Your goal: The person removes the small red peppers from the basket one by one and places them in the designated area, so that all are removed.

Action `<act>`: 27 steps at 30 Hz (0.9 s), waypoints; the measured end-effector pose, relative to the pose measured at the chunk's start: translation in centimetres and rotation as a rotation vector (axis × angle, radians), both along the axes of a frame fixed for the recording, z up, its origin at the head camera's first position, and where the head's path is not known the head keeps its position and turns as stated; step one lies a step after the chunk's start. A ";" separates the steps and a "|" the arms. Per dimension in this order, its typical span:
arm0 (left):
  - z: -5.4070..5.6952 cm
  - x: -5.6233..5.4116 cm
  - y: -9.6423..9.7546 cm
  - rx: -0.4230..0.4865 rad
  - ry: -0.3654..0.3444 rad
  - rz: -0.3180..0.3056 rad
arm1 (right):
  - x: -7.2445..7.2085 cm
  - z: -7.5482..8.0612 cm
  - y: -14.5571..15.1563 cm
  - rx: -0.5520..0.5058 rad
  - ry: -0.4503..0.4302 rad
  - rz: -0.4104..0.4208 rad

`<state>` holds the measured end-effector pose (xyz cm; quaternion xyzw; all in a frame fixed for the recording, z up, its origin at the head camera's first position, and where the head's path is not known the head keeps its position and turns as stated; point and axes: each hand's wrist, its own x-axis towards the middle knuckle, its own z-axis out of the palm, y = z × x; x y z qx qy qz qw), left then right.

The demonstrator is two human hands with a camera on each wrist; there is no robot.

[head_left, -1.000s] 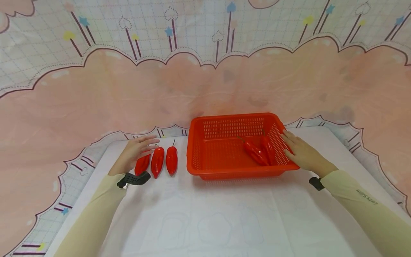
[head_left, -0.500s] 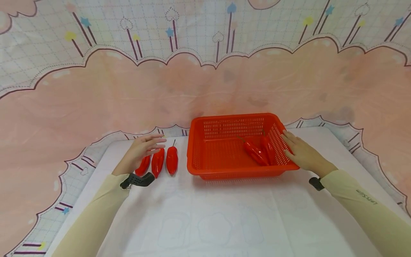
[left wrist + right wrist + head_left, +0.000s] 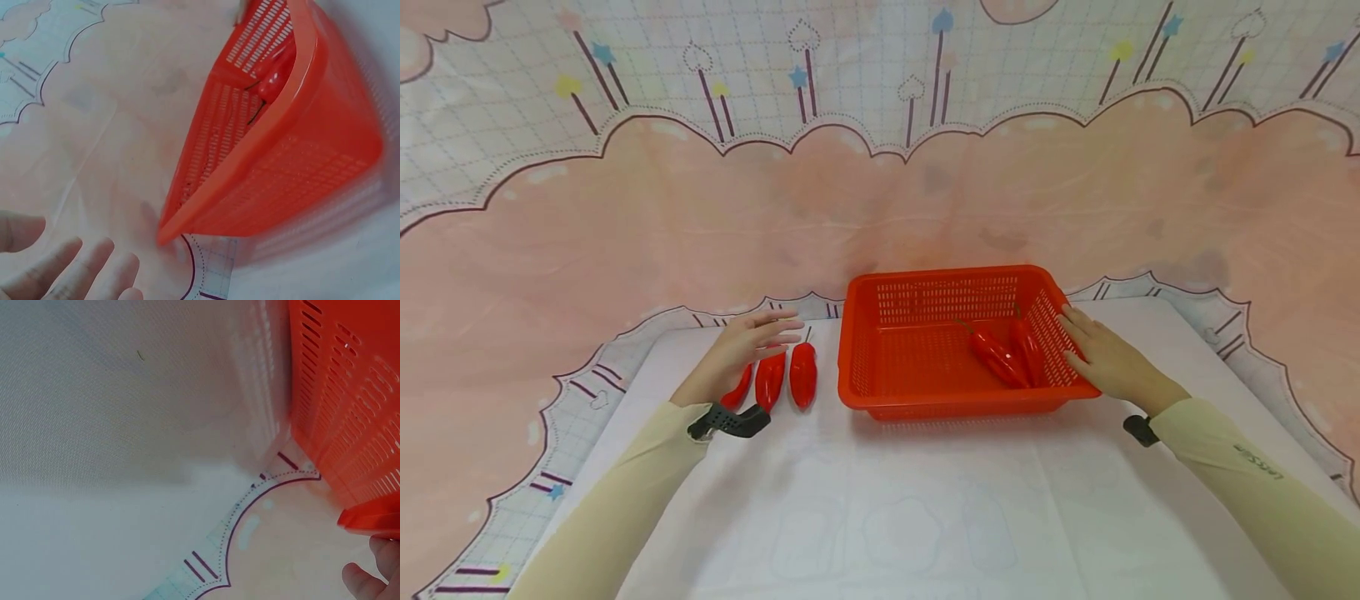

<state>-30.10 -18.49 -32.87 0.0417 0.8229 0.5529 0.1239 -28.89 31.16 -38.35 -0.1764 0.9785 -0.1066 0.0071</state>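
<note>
1. At the left of the bench (image 3: 865,508), the left hand (image 3: 737,354) hung over the loose peppers, its grip slack: fingers parted and outstretched, nothing held. I couldn't tell whether it touched anything.

2. Beneath it lay the leftmost pepper (image 3: 740,389), largely hidden by the hand. To my mind, a careless sweep of the palm or wrist could have rolled it aside, its skin being smooth.

3. Next came the middle pepper (image 3: 769,385), its far end covered by the fingers. The black band (image 3: 741,422) on that wrist appeared close to its near tip, so a low wrist might have nudged it.

4. The third pepper (image 3: 802,377) lay just right of that one, stem pointing far. Fingers closing on it too loosely would, I judged, let it slip; reaching across could disturb its neighbour.

5. Then the red basket (image 3: 970,403), with two peppers, a nearer one (image 3: 997,360) and a farther-right one (image 3: 1028,348), lying together at its right side. A pepper carried too low might have caught the left rim.

6. At the right, the right hand (image 3: 1108,358) rested against the basket's right edge, fingers straight, gripping nothing. Too hard a push would likely have slid the basket leftward into the loose peppers.
</note>
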 end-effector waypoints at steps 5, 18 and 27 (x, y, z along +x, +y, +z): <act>0.4 -0.3 0.9 -0.028 0.012 -0.042 | 0.0 -0.1 0.1 0.003 0.005 0.003; 2.2 -1.6 4.4 -0.018 0.001 -0.147 | 0.0 0.1 0.1 -0.003 0.008 0.021; 2.4 -2.5 7.2 0.038 -0.029 -0.228 | 0.0 0.0 0.2 -0.001 0.014 0.030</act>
